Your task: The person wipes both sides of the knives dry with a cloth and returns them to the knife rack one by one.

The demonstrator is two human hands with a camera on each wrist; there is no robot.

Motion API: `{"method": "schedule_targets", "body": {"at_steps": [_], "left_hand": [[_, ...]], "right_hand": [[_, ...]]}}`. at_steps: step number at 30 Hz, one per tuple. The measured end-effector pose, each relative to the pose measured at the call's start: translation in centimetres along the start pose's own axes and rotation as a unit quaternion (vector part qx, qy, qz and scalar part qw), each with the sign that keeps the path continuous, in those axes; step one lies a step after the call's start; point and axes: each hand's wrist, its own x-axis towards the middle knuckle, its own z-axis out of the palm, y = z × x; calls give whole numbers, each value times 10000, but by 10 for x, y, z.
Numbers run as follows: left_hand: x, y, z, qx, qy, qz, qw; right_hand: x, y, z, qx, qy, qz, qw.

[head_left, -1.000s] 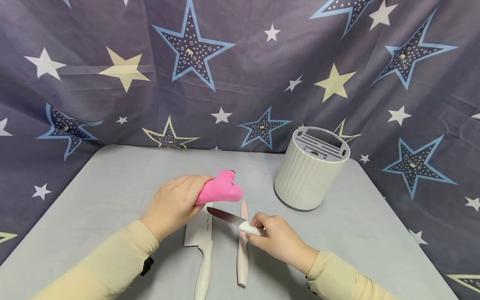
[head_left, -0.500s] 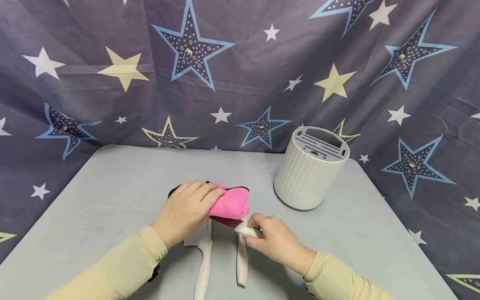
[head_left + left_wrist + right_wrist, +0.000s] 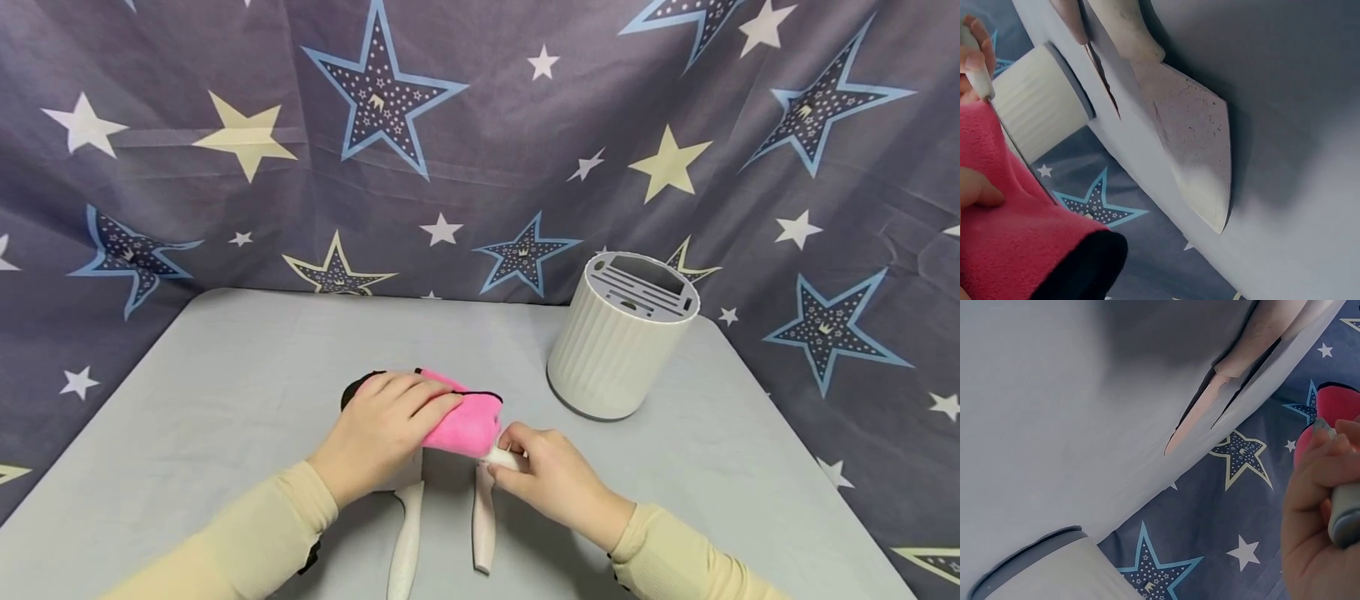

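My left hand (image 3: pixel 382 429) holds a pink cloth with black edging (image 3: pixel 467 425) folded over the blade of a kitchen knife. In the head view the cloth hides that blade; its thin edge (image 3: pixel 1013 140) shows beside the cloth in the left wrist view. The right hand (image 3: pixel 558 475) grips the knife's white handle (image 3: pixel 506 459), close to the cloth. Below the hands, a cleaver (image 3: pixel 406 533) lies on the table, its speckled blade (image 3: pixel 1191 131) plain in the left wrist view. To its right lies a small pale pink knife (image 3: pixel 483 525), its blade partly covered in the head view.
A ribbed cream knife block (image 3: pixel 618 358) with a slotted grey top stands at the back right of the grey table (image 3: pixel 262 358). Behind the table hangs a dark curtain (image 3: pixel 480 167) with a star pattern.
The left hand has brought the cloth right and down, from beside the bare knife onto its blade and along to the handle. The right hand has hardly moved.
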Motion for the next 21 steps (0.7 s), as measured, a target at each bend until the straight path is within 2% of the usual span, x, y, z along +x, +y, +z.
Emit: {"method": "schedule_targets", "body": {"at_steps": [8, 14, 21], "left_hand": [[-4, 3, 5, 123, 40, 213, 9997], [-8, 4, 6, 169, -83, 211, 9996], [-11, 4, 7, 208, -15, 202, 9996]], "right_hand": [[0, 2, -1, 28, 82, 100, 9999], [-1, 4, 0, 26, 196, 74, 9998], [-3, 4, -1, 139, 297, 55, 9994]]}}
